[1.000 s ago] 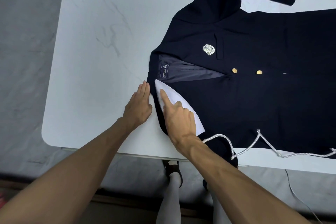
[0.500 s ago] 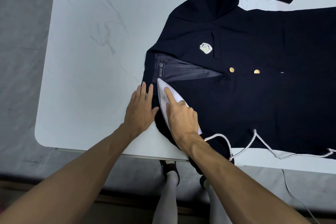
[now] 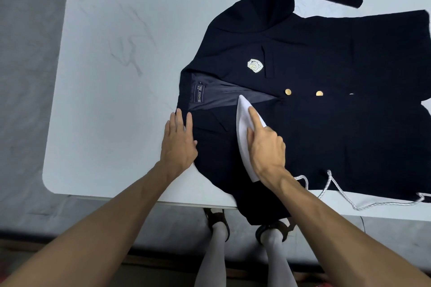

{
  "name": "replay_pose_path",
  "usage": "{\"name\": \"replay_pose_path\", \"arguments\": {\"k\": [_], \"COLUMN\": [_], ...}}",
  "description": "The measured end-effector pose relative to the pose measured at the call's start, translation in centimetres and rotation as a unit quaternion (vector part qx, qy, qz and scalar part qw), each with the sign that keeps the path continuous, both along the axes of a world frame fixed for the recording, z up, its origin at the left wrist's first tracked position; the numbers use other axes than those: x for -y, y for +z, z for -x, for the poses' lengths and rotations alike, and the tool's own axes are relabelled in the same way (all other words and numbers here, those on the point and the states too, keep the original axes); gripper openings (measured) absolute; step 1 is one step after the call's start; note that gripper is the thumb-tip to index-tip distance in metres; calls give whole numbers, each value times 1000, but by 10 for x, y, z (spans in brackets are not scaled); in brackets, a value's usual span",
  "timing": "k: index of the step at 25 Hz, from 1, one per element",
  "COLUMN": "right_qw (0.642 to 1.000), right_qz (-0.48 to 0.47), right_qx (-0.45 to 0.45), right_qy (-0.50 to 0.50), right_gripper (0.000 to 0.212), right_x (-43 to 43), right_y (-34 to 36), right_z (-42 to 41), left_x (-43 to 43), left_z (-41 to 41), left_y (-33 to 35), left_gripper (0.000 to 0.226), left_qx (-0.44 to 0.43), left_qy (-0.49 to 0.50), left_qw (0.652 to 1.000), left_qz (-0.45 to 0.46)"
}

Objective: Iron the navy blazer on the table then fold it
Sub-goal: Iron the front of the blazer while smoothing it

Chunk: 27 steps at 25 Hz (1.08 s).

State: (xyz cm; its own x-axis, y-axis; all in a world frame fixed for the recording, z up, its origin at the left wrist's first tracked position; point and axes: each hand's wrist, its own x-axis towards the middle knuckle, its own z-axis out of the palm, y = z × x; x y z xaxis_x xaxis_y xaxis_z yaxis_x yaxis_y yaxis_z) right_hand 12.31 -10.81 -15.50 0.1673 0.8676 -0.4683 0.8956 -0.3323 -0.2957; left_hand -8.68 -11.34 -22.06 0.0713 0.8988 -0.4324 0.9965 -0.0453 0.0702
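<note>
I log blazer [image 3: 326, 135] lying left-right, collar left, hem cropped right; iron [image 3: 242, 123] points far, handle hidden under probably gripping right hand [image 3: 265, 147]; left hand [image 3: 178, 147] flat, fingers [image 3: 179, 119] together.

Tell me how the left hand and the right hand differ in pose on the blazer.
The left hand lies flat with straight fingers and holds nothing; the right hand grips the white iron, index finger stretched along its top. The left hand sits at the navy blazer collar edge, beside the bare table; the right hand is further in, on the front panel. Both are palm down over the blazer.
</note>
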Motion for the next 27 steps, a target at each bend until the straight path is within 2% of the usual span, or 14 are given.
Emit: {"name": "replay_pose_path", "arguments": {"k": [3,6,10,17,20,24,27], "right_qw": [999,997,997,999,1000,999,999], "right_qz": [-6,-2,-1,-12,-13,-1,5], "right_qx": [-31,-17,8,31,6,-34,-10], "right_qy": [38,76,73,10,-11,25,42], "right_gripper": [55,57,59,53,55,57,56], "right_x": [5,6,9,7,7,5,5], "right_y": [5,-2,-8,-5,-2,-2,-4], "right_z": [17,31,22,-21,-23,-3,3], "left_x": [15,26,31,28,29,20,12], "left_z": [-17,-37,-37,-35,-33,-58,-73], "left_y": [-4,-22,-34,-34,-32,-25,-31], "left_gripper": [68,66,68,69,66,55,55], "left_qx": [48,51,22,21,40,105,99], "left_qy": [-26,-25,-24,-39,-25,42,43], "left_qw": [994,996,997,997,996,985,986], "left_qz": [-91,-71,-73,-58,-70,-131,-126]}}
